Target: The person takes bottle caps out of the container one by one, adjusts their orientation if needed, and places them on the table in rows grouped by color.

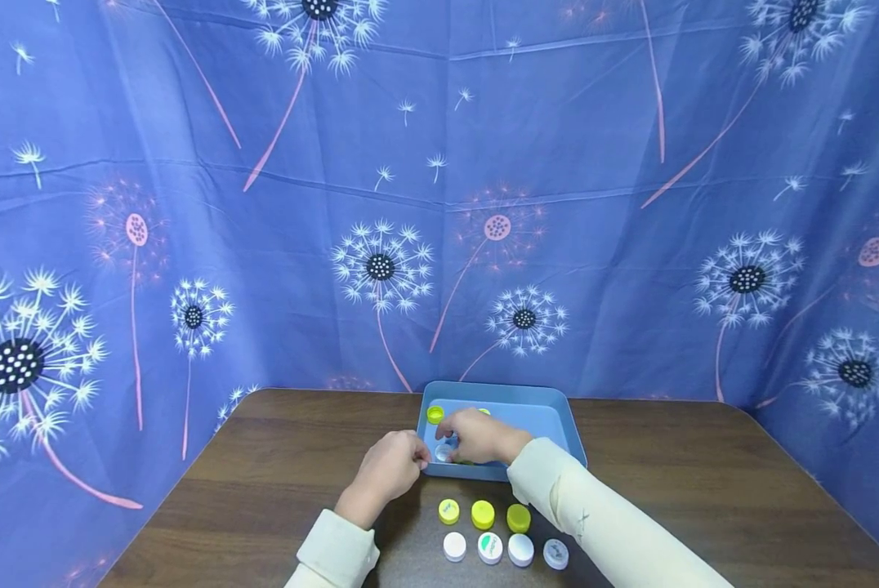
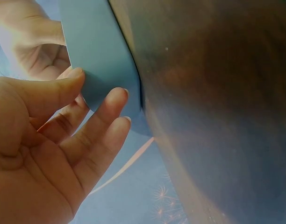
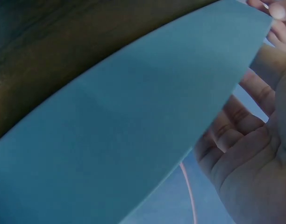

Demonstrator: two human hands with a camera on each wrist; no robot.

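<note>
White cap, head view: is sitting inside the blue tray, near-left corner, lower centre of the frame, just left of and below the middle of the right hand.
Nearer hand: right is arching over the cap; left hand is resting at the tray's left side.
Cap axis: round, so no long axis; looking flat, can't tell which face is pointing up.
Tray axis: running left-right across the frame.
Left hand, left wrist view: thumb and finger are pinching the rim, upper left, hardly any gap.
Right hand, right wrist view: fingers are bending behind the wall, right side; tips hidden, can't tell gap or hold.
</note>
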